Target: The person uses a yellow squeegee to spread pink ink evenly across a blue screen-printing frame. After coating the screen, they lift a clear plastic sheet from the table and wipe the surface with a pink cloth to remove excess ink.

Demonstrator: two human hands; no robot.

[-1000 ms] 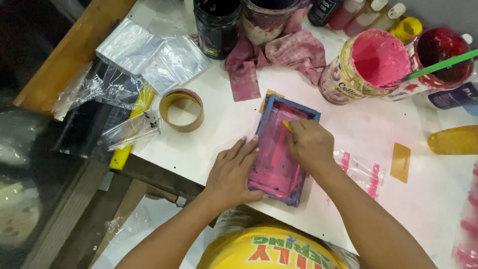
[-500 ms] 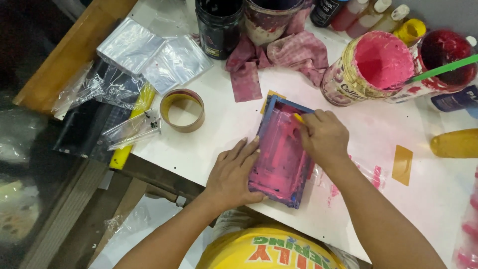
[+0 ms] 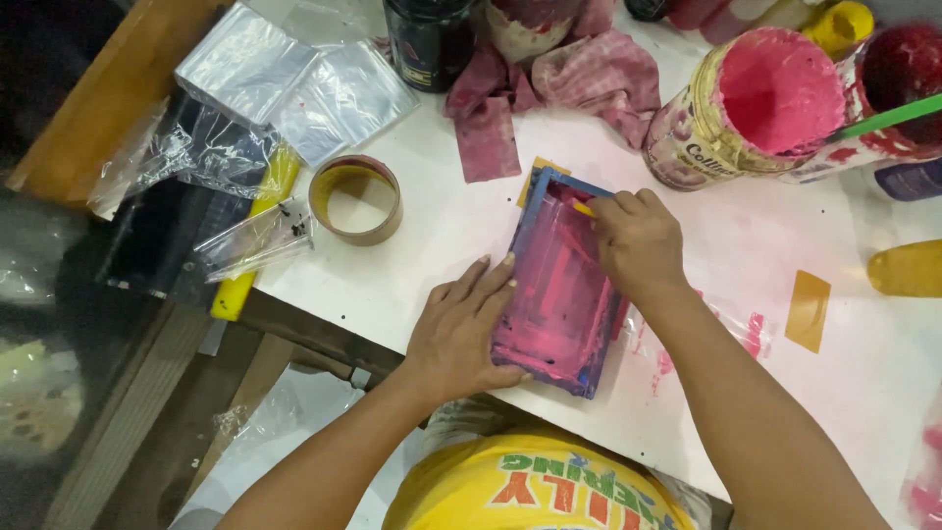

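Note:
A small blue-framed printing screen [image 3: 555, 291], smeared with pink ink, lies on the white table [image 3: 461, 236]. My left hand [image 3: 465, 329] rests flat against the frame's near left side, fingers spread, holding it down. My right hand [image 3: 636, 238] is closed on a small yellow scraper [image 3: 583, 208] at the far end of the screen; only the scraper's tip shows. A yellow piece peeks out from under the frame's far corner [image 3: 535, 174].
An open can of pink ink [image 3: 775, 83], a darker red can with a green stick [image 3: 898, 69], a pink rag [image 3: 549, 88], a black jar [image 3: 430, 39], a tape roll [image 3: 356, 199], clear plastic bags [image 3: 294, 88], a yellow card [image 3: 809, 310], a yellow bottle [image 3: 908, 268].
My right hand has slid with the scraper from the middle of the screen up to its far end. My left hand has stayed on the frame.

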